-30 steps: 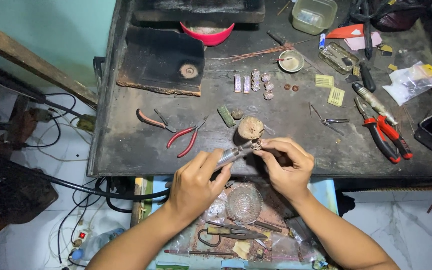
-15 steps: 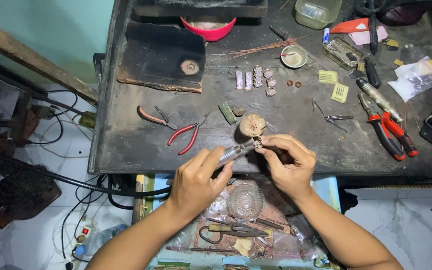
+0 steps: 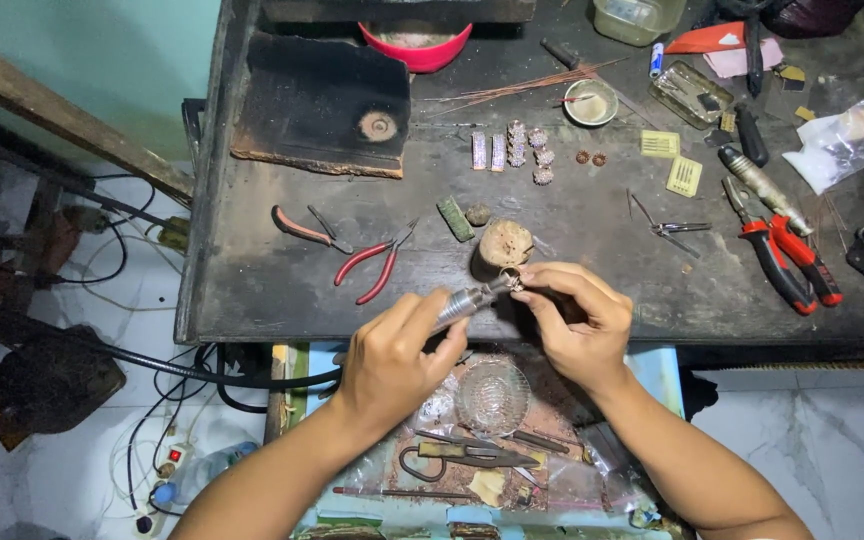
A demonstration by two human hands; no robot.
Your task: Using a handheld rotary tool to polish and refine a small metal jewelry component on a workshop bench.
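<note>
My left hand (image 3: 397, 358) grips a slim metal hand tool (image 3: 467, 300) whose tip points up and right. My right hand (image 3: 574, 318) pinches a small metal ring-like piece (image 3: 515, 283) right at that tip, near the front edge of the dark workbench (image 3: 252, 290). Just behind the tip stands a short wooden block (image 3: 503, 244). Both hands hover over an open drawer (image 3: 662, 365) holding a small glass bowl (image 3: 492, 397) and scissors (image 3: 462, 455).
Red-handled pliers (image 3: 370, 263) lie left of the hands, larger red pliers (image 3: 790, 262) at the right. Small jewellery pieces (image 3: 517, 152), a little metal dish (image 3: 590, 102), a charred board (image 3: 322, 105), a red bowl (image 3: 415, 45) and tweezers (image 3: 667, 226) are spread behind. Cables (image 3: 102, 350) cross the floor.
Both hands stay together at the bench edge with the tool tip against the small piece; only the camera view has shifted slightly.
</note>
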